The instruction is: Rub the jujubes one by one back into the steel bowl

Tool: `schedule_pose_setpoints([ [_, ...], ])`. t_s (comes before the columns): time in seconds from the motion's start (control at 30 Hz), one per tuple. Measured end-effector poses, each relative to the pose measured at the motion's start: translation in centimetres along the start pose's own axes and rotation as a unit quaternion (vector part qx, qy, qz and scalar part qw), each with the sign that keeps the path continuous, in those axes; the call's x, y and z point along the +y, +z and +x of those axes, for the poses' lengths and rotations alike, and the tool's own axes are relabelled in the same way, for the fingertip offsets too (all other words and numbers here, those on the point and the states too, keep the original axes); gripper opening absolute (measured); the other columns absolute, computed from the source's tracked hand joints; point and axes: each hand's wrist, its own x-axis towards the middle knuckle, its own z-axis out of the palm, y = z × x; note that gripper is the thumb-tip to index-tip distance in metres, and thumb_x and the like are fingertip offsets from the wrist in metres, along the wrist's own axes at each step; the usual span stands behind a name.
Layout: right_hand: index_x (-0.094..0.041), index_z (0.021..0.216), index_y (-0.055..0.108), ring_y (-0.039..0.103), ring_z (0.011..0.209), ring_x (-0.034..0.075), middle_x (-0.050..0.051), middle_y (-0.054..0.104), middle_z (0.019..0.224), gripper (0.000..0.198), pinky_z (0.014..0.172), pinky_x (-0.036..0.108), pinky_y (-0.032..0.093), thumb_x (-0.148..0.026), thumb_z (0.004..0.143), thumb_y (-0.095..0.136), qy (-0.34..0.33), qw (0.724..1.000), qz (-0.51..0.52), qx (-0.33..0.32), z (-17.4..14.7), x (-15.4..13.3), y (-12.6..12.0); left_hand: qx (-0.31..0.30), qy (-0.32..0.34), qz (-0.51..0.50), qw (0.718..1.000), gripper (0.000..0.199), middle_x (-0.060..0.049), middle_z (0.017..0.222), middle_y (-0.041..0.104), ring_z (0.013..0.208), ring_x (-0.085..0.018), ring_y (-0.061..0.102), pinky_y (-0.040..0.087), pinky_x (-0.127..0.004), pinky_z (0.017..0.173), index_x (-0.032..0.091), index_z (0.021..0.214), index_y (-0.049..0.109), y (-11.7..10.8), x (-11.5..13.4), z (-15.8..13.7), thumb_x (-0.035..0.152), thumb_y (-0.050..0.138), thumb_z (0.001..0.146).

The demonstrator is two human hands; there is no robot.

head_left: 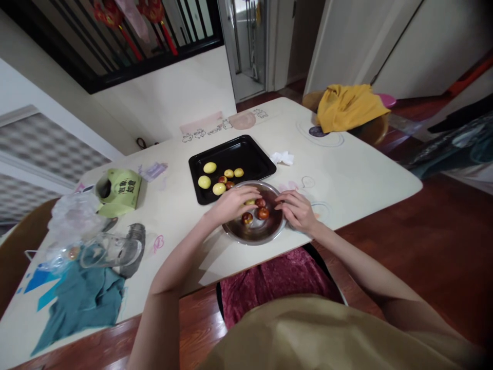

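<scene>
A shiny metal bowl point(254, 237) stands near the table's front edge, with several jujube-like fruits inside, among them a red-brown one point(263, 213) and a mottled one point(247, 219). My left hand point(235, 201) reaches over the bowl's left rim, thumb and fingers parted around a yellow-green fruit point(249, 202); whether it touches the fruit is unclear. At the right rim, my right hand point(297, 209) has loosely bent fingers, slightly apart, pointing into the bowl. Something dark red shows by its fingertips, too small to tell. Behind the bowl lies a black baking tray point(246, 149).
The tray carries yellow-green fruits point(210, 167) and smaller browned ones. A crumpled white tissue point(282, 158) is right of it. To the left are a green tissue box point(122, 191), clear plastic bags point(75, 218), a transparent container point(111, 249) and a teal cloth point(87, 298). Yellow fabric point(348, 108) covers a chair.
</scene>
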Motion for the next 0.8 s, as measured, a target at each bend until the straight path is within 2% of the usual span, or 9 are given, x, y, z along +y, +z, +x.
schedule_pose_setpoints([
  [0.07, -0.022, 0.097, 0.079, 0.070, 0.102, 0.028, 0.011, 0.078, 0.103, 0.032, 0.088, 0.048, 0.061, -0.022, 0.106, 0.048, 0.003, 1.000, 0.007, 0.001, -0.1, 0.1, 0.0, 0.050, -0.050, 0.005, 0.997, 0.027, -0.010, 0.135, 0.074, 0.130, -0.026, 0.069, 0.057, -0.045, 0.115, 0.022, 0.128, 0.073, -1.2, -1.2, -0.3, 0.031, 0.055, 0.110],
  [0.17, -0.023, 0.097, 0.079, 0.070, 0.103, 0.028, 0.010, 0.078, 0.103, 0.032, 0.089, 0.048, 0.061, -0.023, 0.106, 0.049, 0.009, 1.000, 0.010, -0.004, -0.1, 0.2, 0.1, 0.108, -0.159, 0.040, 0.981, 0.028, -0.011, 0.134, 0.073, 0.127, -0.027, 0.070, 0.058, -0.045, 0.111, 0.021, 0.128, 0.072, -2.5, -3.8, -1.3, 0.024, 0.053, 0.108],
  [0.23, -0.023, 0.097, 0.079, 0.070, 0.103, 0.027, 0.010, 0.078, 0.103, 0.032, 0.089, 0.048, 0.061, -0.023, 0.106, 0.049, 0.010, 1.000, 0.008, -0.003, -0.2, 0.2, 0.1, 0.104, -0.225, 0.062, 0.967, 0.026, -0.011, 0.131, 0.074, 0.121, -0.027, 0.071, 0.059, -0.044, 0.108, 0.020, 0.125, 0.072, -2.9, -5.5, -2.0, 0.023, 0.058, 0.104],
  [0.3, -0.022, 0.097, 0.079, 0.070, 0.102, 0.027, 0.010, 0.078, 0.103, 0.031, 0.088, 0.048, 0.061, -0.022, 0.105, 0.049, 0.009, 1.000, 0.007, 0.002, -0.1, 0.1, 0.1, 0.079, -0.258, 0.065, 0.961, 0.023, -0.010, 0.127, 0.075, 0.117, -0.028, 0.072, 0.058, -0.044, 0.107, 0.020, 0.120, 0.072, -2.9, -6.8, -2.7, 0.028, 0.067, 0.099],
  [0.43, -0.021, 0.097, 0.079, 0.070, 0.102, 0.028, 0.011, 0.079, 0.103, 0.030, 0.087, 0.048, 0.062, -0.019, 0.104, 0.050, 0.002, 1.000, 0.008, 0.007, -0.1, 0.0, 0.1, 0.058, -0.278, 0.064, 0.957, 0.028, -0.008, 0.126, 0.075, 0.117, -0.029, 0.071, 0.058, -0.043, 0.106, 0.022, 0.118, 0.072, -2.6, -7.6, -3.2, 0.030, 0.076, 0.092],
  [0.6, -0.023, 0.097, 0.080, 0.071, 0.102, 0.028, 0.010, 0.079, 0.104, 0.032, 0.089, 0.050, 0.062, -0.021, 0.104, 0.049, 0.019, 1.000, 0.017, 0.003, -0.2, 0.1, 0.1, 0.061, -0.312, 0.124, 0.940, 0.035, -0.011, 0.134, 0.073, 0.121, -0.033, 0.070, 0.060, -0.044, 0.099, 0.023, 0.127, 0.070, -2.2, -7.7, -3.0, 0.017, 0.068, 0.093],
  [0.8, -0.023, 0.094, 0.080, 0.071, 0.100, 0.027, 0.010, 0.079, 0.103, 0.033, 0.086, 0.049, 0.062, -0.019, 0.104, 0.049, 0.017, 1.000, 0.009, 0.005, -0.1, 0.0, 0.1, 0.082, -0.305, 0.150, 0.937, 0.038, -0.011, 0.135, 0.074, 0.118, -0.031, 0.071, 0.059, -0.042, 0.100, 0.023, 0.132, 0.069, -1.1, -8.7, -3.2, 0.018, 0.065, 0.095],
])
